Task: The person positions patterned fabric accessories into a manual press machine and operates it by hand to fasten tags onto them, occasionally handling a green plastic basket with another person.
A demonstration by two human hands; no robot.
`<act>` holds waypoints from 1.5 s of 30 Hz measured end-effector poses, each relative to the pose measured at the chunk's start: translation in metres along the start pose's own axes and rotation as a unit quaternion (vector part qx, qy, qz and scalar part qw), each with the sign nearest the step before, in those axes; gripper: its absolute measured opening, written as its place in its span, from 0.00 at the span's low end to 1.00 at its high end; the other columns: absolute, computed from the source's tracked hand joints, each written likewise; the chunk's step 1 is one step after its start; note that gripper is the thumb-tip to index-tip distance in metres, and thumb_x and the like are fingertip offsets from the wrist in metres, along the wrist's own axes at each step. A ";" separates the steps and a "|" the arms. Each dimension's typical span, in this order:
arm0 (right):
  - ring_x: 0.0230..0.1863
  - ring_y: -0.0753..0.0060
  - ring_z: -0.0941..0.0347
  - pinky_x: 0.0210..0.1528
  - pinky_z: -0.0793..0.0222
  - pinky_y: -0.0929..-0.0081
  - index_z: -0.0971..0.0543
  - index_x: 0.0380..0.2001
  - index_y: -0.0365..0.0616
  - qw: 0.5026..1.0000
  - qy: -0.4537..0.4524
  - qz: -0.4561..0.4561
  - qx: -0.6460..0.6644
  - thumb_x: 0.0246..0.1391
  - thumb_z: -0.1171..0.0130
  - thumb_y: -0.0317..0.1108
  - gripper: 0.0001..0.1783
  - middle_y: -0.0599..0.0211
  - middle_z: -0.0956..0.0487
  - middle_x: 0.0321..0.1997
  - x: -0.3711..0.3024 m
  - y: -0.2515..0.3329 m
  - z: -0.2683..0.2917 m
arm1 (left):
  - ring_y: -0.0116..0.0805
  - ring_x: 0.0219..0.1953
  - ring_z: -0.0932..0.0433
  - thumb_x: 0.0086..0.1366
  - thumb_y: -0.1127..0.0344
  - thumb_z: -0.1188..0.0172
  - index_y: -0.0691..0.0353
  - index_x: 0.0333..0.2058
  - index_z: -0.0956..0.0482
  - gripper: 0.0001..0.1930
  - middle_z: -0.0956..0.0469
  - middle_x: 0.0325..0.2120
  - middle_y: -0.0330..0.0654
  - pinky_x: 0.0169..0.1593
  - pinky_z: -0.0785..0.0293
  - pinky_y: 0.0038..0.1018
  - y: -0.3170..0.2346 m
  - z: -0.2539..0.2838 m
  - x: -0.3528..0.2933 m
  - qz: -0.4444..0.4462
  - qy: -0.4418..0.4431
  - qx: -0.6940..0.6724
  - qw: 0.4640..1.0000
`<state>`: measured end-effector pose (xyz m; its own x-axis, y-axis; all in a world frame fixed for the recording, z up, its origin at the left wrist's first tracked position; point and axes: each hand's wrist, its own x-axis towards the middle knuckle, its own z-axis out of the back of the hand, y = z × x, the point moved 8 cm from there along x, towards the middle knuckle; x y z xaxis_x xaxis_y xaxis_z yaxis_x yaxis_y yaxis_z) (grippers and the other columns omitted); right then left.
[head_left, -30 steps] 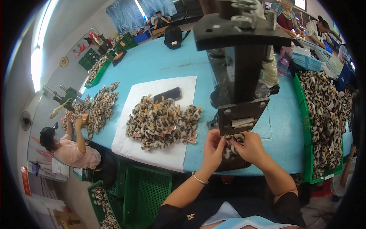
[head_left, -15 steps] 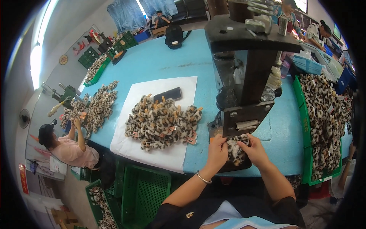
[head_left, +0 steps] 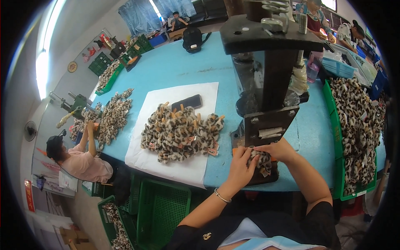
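Note:
A small spotted plush piece [head_left: 261, 162], furry in brown, black and cream, lies under the lower plate of a dark metal hand press [head_left: 271, 123]. Around its left side my left hand [head_left: 241, 167] is closed, the fingertips close to the plate's lower edge. My right hand [head_left: 278, 150] pinches at the top of the same piece, its fingers pointing left towards the left hand. Both hands partly cover the plush piece, and the fingertips are partly hidden.
Left of the press, a heap of spotted plush pieces [head_left: 179, 135] with tags lies on white paper [head_left: 137, 156] beside a phone [head_left: 187, 103]. A green crate [head_left: 338, 166] of more pieces stands right. Another person [head_left: 83, 160] works at the left; a green basket [head_left: 160, 208] sits below.
My right hand has moved up and left over the top of the plush piece, and my left hand has turned over its side. The view has shifted slightly.

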<state>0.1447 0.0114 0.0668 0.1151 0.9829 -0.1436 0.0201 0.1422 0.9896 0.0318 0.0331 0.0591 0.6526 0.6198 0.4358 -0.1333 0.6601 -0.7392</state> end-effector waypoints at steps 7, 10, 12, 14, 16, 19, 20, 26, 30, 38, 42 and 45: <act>0.44 0.73 0.29 0.48 0.34 0.76 0.30 0.43 0.34 0.975 -0.204 0.074 0.053 0.47 0.44 0.21 0.17 0.62 0.25 0.44 -0.017 -0.043 0.012 | 0.52 0.37 0.29 0.59 0.69 0.43 0.71 0.43 0.29 0.15 0.30 0.35 0.52 0.39 0.32 0.35 -0.003 -0.001 -0.001 -0.002 0.001 -0.013 1.000; 0.55 0.67 0.38 0.56 0.43 0.71 0.32 0.46 0.35 0.901 -0.324 0.231 -0.170 0.52 0.50 0.22 0.17 0.55 0.34 0.53 -0.047 0.005 0.028 | 0.50 0.35 0.29 0.59 0.68 0.43 0.71 0.46 0.29 0.18 0.30 0.34 0.51 0.39 0.32 0.34 -0.002 0.000 -0.003 -0.004 -0.001 0.005 1.000; 0.58 0.63 0.40 0.58 0.46 0.68 0.33 0.49 0.37 0.799 -0.459 0.353 -0.163 0.55 0.55 0.23 0.16 0.56 0.38 0.58 -0.079 0.054 0.050 | 0.49 0.35 0.29 0.59 0.68 0.43 0.70 0.48 0.30 0.19 0.30 0.33 0.51 0.38 0.32 0.33 0.001 0.002 -0.004 -0.001 -0.001 0.006 1.000; 0.59 0.67 0.41 0.60 0.47 0.68 0.35 0.53 0.35 0.696 -0.488 0.506 -0.146 0.58 0.57 0.26 0.19 0.58 0.40 0.60 -0.099 0.130 0.076 | 0.47 0.34 0.29 0.59 0.68 0.42 0.70 0.49 0.31 0.20 0.30 0.33 0.50 0.38 0.32 0.33 -0.003 -0.005 -0.004 -0.002 0.008 -0.002 1.000; 0.60 0.69 0.40 0.61 0.48 0.74 0.40 0.59 0.36 0.764 -0.443 0.444 -0.150 0.59 0.53 0.35 0.26 0.57 0.35 0.58 -0.059 0.212 0.093 | 0.46 0.33 0.30 0.60 0.67 0.43 0.69 0.50 0.31 0.21 0.31 0.31 0.49 0.37 0.32 0.32 -0.002 -0.002 -0.004 -0.027 -0.008 0.018 0.999; 0.55 0.69 0.35 0.58 0.43 0.75 0.35 0.57 0.40 0.970 -0.131 0.188 0.084 0.57 0.49 0.38 0.26 0.59 0.32 0.55 0.043 0.264 0.135 | 0.45 0.32 0.31 0.60 0.66 0.43 0.69 0.51 0.31 0.21 0.32 0.30 0.49 0.36 0.33 0.32 -0.004 -0.010 0.000 -0.022 0.008 0.006 1.000; 0.55 0.69 0.35 0.58 0.43 0.75 0.35 0.57 0.40 0.971 -0.128 0.186 0.084 0.57 0.49 0.38 0.26 0.59 0.32 0.55 0.042 0.263 0.132 | 0.45 0.32 0.31 0.60 0.66 0.43 0.69 0.51 0.31 0.21 0.32 0.30 0.49 0.36 0.33 0.32 -0.004 -0.009 0.001 -0.019 0.007 0.006 1.000; 0.31 0.78 0.31 0.35 0.35 0.77 0.27 0.38 0.41 0.745 -0.215 0.632 -0.001 0.57 0.53 0.34 0.10 0.69 0.30 0.24 -0.121 0.227 0.049 | 0.47 0.36 0.30 0.60 0.66 0.43 0.71 0.49 0.30 0.20 0.31 0.32 0.50 0.40 0.32 0.33 0.002 0.003 -0.008 0.024 -0.004 -0.010 1.000; 0.25 0.79 0.36 0.31 0.38 0.74 0.28 0.41 0.40 0.756 -0.022 0.654 0.022 0.59 0.57 0.35 0.13 0.69 0.34 0.18 -0.139 0.208 0.045 | 0.46 0.35 0.30 0.60 0.65 0.43 0.70 0.48 0.30 0.20 0.31 0.33 0.50 0.39 0.33 0.33 0.008 -0.010 -0.004 0.037 0.028 -0.045 0.998; 0.49 0.71 0.32 0.51 0.39 0.74 0.32 0.53 0.41 0.883 -0.241 0.373 0.150 0.62 0.57 0.42 0.21 0.63 0.27 0.49 -0.003 0.240 0.126 | 0.45 0.34 0.32 0.60 0.66 0.43 0.65 0.55 0.36 0.25 0.33 0.32 0.49 0.38 0.33 0.33 -0.003 -0.002 -0.003 -0.029 -0.024 0.013 0.999; 0.36 0.76 0.32 0.40 0.34 0.79 0.31 0.43 0.40 0.789 -0.441 0.428 -0.009 0.63 0.58 0.41 0.16 0.69 0.29 0.36 -0.081 0.113 0.125 | 0.43 0.39 0.28 0.59 0.65 0.41 0.68 0.54 0.37 0.26 0.28 0.38 0.50 0.41 0.31 0.31 -0.007 0.010 -0.005 0.012 -0.043 -0.017 0.999; 0.26 0.80 0.33 0.20 0.35 0.78 0.39 0.52 0.49 0.955 -0.269 0.095 0.086 0.60 0.52 0.43 0.20 0.70 0.29 0.31 -0.055 -0.041 0.067 | 0.33 0.35 0.26 0.56 0.66 0.37 0.64 0.55 0.41 0.30 0.25 0.34 0.45 0.37 0.29 0.24 0.000 -0.004 -0.007 0.111 -0.025 -0.120 0.986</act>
<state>0.2041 -0.0559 0.0338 0.6248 0.7807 0.0122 0.1053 -0.0998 0.9894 0.0299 0.0273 0.0540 0.5893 0.7619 0.2687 -0.0852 0.3894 -0.9171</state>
